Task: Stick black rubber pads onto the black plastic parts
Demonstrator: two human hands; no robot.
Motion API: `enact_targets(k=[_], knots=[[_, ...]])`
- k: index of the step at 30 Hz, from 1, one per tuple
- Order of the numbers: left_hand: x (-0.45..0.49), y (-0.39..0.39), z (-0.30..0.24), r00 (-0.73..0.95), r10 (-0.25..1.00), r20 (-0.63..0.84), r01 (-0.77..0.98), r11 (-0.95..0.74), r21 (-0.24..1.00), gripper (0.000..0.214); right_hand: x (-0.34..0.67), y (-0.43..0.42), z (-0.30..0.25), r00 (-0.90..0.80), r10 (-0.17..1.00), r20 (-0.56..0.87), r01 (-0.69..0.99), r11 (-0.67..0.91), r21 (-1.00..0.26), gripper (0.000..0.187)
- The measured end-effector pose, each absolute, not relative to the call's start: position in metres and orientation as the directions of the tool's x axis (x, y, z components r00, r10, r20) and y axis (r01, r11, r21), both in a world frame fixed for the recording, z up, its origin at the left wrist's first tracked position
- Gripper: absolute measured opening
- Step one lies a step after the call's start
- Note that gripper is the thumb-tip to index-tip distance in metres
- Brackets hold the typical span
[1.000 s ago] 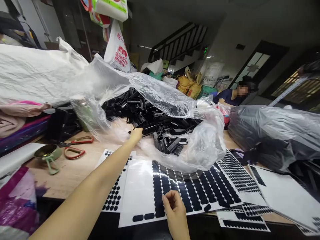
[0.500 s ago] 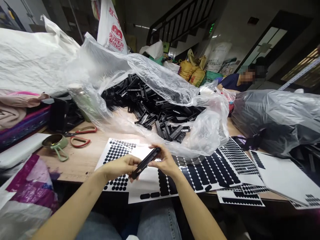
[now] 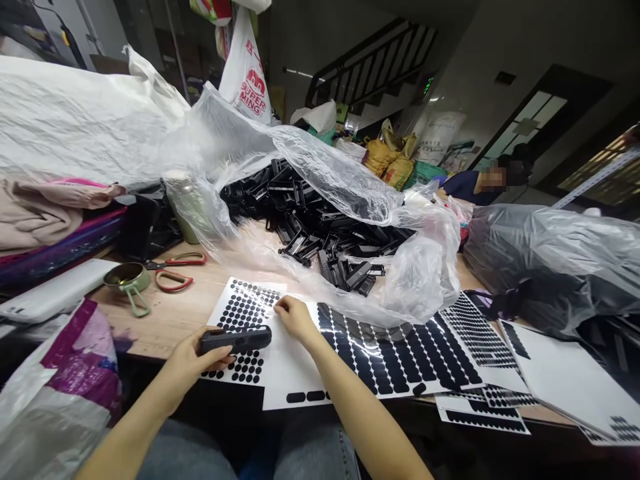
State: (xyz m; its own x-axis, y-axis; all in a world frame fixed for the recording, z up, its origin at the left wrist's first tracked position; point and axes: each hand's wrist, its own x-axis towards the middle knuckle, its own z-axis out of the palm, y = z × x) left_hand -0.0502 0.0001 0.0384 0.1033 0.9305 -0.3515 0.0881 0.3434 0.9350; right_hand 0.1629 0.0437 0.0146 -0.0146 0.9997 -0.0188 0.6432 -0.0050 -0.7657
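Observation:
My left hand (image 3: 193, 355) grips a long black plastic part (image 3: 235, 340), held level over the near table edge. My right hand (image 3: 294, 316) rests with curled fingers pinching at a white sheet of round black dot stickers (image 3: 243, 313). Beside it lies a larger sheet of oblong black stickers (image 3: 395, 353). Behind the sheets, a clear plastic bag (image 3: 350, 193) spills a heap of black plastic parts (image 3: 320, 233) onto the wooden table (image 3: 170, 313).
Red-handled scissors (image 3: 173, 270) and a small green cup (image 3: 129, 280) lie at the left. More sticker sheets (image 3: 550, 380) cover the right side, behind them a dark filled bag (image 3: 550, 260). White sacks (image 3: 75, 133) are piled at the back left. Another person (image 3: 475, 187) sits beyond the table.
My left hand reached into the heap, took a black part and brought it back. My right hand briefly held the part too, then let go and moved onto the dot sheet.

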Motion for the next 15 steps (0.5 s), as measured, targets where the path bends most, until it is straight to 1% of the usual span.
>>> enact_targets(k=[2, 5, 8, 11, 13, 15], knots=[[-0.06, -0.001, 0.035, 0.082, 0.93, -0.359, 0.094, 0.351, 0.932, 0.048, 0.156, 0.053, 0.014, -0.059, 0.998, -0.034, 0.685, 0.016, -0.728, 0.006], [-0.065, -0.001, 0.028, 0.072, 0.927, -0.368, 0.113, 0.359, 0.927, 0.049, 0.148, 0.059, 0.011, -0.081, 0.994, -0.074, 0.748, 0.011, -0.663, 0.009], [-0.065, 0.0, 0.023, 0.019, 0.956, -0.292, 0.197, 0.283, 0.939, 0.05, 0.145, 0.057, 0.009, -0.091, 0.991, -0.098, 0.776, 0.008, -0.631, 0.009], [-0.065, 0.0, 0.02, -0.027, 0.979, -0.203, 0.284, 0.202, 0.937, 0.051, 0.143, 0.055, 0.011, -0.083, 0.992, -0.094, 0.775, 0.005, -0.632, 0.007], [-0.065, -0.001, 0.02, -0.028, 0.978, -0.205, 0.244, 0.205, 0.948, 0.057, 0.143, 0.052, 0.015, -0.079, 0.992, -0.095, 0.762, -0.001, -0.648, 0.008], [-0.062, -0.003, 0.023, -0.025, 0.974, -0.227, 0.138, 0.228, 0.964, 0.059, 0.147, 0.047, 0.022, -0.072, 0.993, -0.095, 0.742, -0.011, -0.67, 0.01]])
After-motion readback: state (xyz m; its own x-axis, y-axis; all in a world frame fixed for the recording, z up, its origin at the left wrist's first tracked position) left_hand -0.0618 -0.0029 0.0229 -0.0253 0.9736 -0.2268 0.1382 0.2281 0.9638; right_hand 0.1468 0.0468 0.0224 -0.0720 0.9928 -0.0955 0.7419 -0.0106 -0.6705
